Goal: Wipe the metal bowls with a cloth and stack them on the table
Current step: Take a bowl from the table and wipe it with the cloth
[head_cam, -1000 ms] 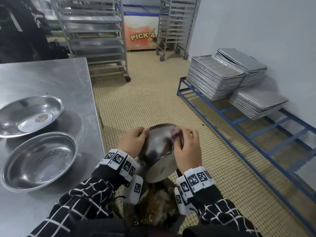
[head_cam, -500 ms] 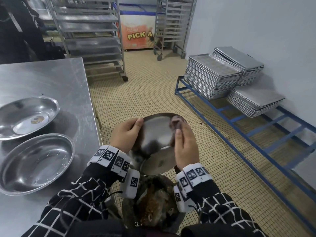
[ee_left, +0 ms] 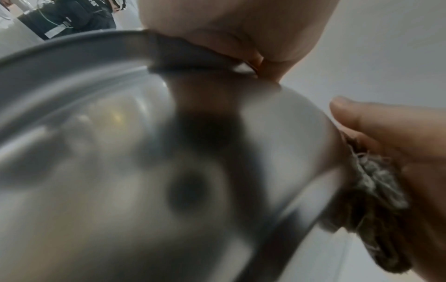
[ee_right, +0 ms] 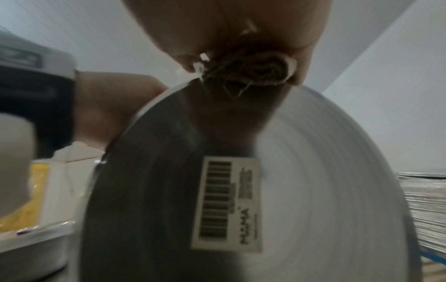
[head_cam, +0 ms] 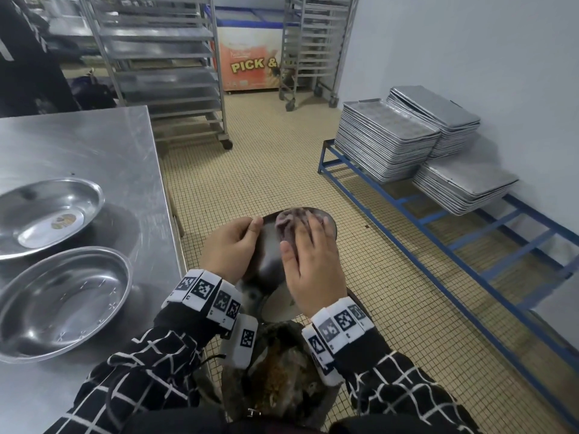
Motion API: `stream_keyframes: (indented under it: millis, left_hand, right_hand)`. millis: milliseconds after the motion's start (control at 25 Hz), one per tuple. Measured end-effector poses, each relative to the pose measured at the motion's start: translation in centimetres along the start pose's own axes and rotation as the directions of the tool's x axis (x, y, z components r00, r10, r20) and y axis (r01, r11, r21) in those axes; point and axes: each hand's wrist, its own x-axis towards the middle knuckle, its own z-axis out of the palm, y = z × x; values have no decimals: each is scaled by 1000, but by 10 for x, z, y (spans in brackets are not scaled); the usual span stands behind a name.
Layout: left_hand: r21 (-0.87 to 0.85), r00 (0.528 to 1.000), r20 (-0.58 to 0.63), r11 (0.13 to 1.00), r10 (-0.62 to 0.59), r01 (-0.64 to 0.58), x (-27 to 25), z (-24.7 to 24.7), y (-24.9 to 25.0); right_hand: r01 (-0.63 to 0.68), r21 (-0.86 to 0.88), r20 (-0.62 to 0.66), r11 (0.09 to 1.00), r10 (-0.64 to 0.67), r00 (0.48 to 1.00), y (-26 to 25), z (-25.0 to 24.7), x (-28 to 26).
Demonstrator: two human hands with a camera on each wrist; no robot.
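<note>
We are in the wiping step. Low in the middle of the head view, our left hand [head_cam: 230,245] grips the rim of a bowl [head_cam: 269,255] held off the counter [head_cam: 94,145], over the tiled floor, tilted so its outside faces us. Our right hand [head_cam: 313,261] lies flat on that outside, fingers nearly straight, pressing the cloth [head_cam: 289,219] against the metal near the far rim; the right wrist view shows the cloth bunched under the palm and a barcode label [ee_right: 229,204] on the bowl's base. At the left edge of the frame two more bowls, the near bowl [head_cam: 62,302] and the far bowl [head_cam: 47,214], sit side by side on the counter, not stacked. We judge this bowl's outside is mid-wipe. Next we would need to finish the rub, then carry it left and nest it squarely in the near bowl.
</note>
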Motion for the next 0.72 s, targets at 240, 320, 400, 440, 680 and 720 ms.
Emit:
stream_keyframes:
  millis: [240,320,400,440,680,720]
  left_hand:
    - [-221,986,-50,965,-157,143,-2,-3,-27]
    - [-316,978,-39,931,-207,184,2,-6,-36]
    - [-398,972,1,892,-236,217,3,-6,-41]
    - [-418,971,17,880,-238,223,1,-6,-42]
    - [-373,986,69,912,-154,168,1,-5,-57]
    - [-318,986,114,936,-119,150,1,-6,-58]
  right_hand:
    - [-598,442,218,669,566,795,27,11,12]
    - [-717,519,305,465,683,664,49,20,4]
    - [-751,545,376,373,692,616,65,21,-1]
    - [-752,534,400,387,668,628,69,18,-2]
    - [-613,539,252,578,584,772,74,2,-4]
    - [-586,525,225,617,564,795,75,1,-3]
